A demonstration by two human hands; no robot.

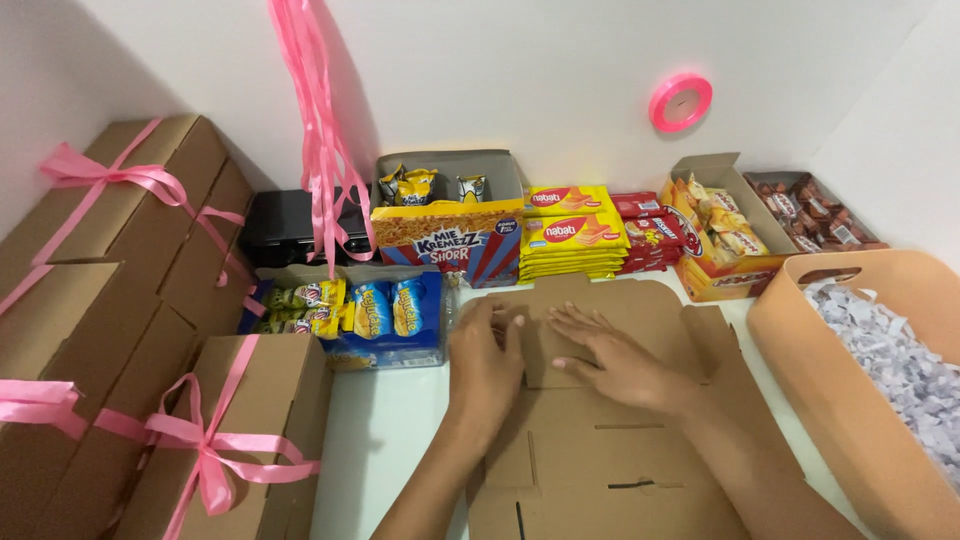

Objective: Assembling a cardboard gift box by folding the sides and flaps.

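Flat cardboard blank (600, 440) on table (385, 430). Left hand (485, 360) and right hand (615, 360) pressed palm-down on upper flap, fingers extended, grasping nothing.

Ribbon-tied boxes (110, 230) left; yellow wafer packs (572, 232) behind; paper-shred bin (800, 330) right.

Plain white walls (480, 70), white tabletop (385, 420)

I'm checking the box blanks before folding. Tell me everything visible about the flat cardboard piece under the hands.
The flat brown cardboard box blank lies unfolded on the white table, with die-cut flaps, slots and crease lines. The left hand and right hand press palm-down on its far panel. Its far edge reaches the yellow wafer packs.
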